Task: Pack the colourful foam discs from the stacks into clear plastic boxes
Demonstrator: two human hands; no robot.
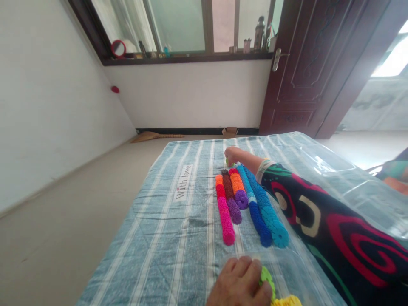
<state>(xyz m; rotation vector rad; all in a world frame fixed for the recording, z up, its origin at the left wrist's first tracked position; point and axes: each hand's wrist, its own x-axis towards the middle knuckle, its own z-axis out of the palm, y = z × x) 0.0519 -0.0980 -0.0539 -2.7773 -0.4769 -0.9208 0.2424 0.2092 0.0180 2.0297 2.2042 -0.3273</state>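
Note:
Near the bottom edge my left hand [237, 282] is closed, fingers curled, around lime-green plastic snowflake discs [267, 280]. Yellow discs [287, 301] show just to its right, partly cut off by the frame. My right arm, in a dark patterned sleeve, reaches across the table, and my right hand [233, 155] pinches a small green disc [227, 162] at the far end of the rows. Between my hands lie stacked disc rods: a pink, red and orange one [225, 212], a brown and purple one [231, 195], an orange and purple one [238, 189], and two blue ones [264, 204].
A striped blue tablecloth [153, 229] printed "With love" covers the table. Clear plastic containers [328, 160] stand at the right. Part of another person [397, 174] shows at the right edge. A broom [149, 136] and cardboard box [230, 132] lie on the floor beyond.

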